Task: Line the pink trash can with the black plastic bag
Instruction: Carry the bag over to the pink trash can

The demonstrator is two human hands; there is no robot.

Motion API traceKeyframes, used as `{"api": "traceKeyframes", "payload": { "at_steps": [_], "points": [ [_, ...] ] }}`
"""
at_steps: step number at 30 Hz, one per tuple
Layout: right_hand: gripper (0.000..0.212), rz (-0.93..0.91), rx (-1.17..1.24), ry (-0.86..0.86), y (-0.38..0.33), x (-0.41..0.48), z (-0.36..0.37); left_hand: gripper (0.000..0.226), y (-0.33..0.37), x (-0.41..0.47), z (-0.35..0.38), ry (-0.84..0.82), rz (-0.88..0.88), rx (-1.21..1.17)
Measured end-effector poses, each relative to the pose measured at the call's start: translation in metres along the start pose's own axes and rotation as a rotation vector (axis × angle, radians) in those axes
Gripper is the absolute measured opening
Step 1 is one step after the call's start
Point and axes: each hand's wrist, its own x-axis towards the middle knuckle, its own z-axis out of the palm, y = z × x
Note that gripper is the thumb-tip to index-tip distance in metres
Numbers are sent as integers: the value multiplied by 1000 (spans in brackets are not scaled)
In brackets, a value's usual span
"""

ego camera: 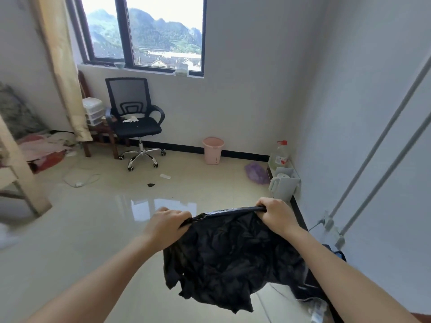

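A crumpled black plastic bag (231, 257) hangs in front of me, held by its top edge. My left hand (166, 223) grips the left end of that edge and my right hand (276, 213) grips the right end, stretching the rim between them. The pink trash can (212, 150) stands upright and unlined on the floor against the far wall below the window, well beyond the bag and my hands.
A black office chair (137, 122) stands left of the can. A white kettle (283, 186), a clear bottle (279, 153) and a purple bag (256, 173) sit along the right wall. A power strip (332, 228) and cables lie near my right arm. Scraps (151, 184) litter the glossy floor.
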Motion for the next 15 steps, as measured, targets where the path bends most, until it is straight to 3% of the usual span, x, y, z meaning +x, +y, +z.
{"api": "traceKeyframes", "payload": {
  "at_steps": [5, 9, 15],
  "points": [
    [14, 5, 3, -45, 16, 72, 18, 28, -35, 60, 12, -2, -168, -125],
    [13, 2, -16, -34, 21, 143, 30, 40, -72, 124, 27, 6, -184, -275],
    [15, 20, -55, -35, 24, 249, 24, 17, -110, 239, 34, 59, -219, -492]
  ]
}}
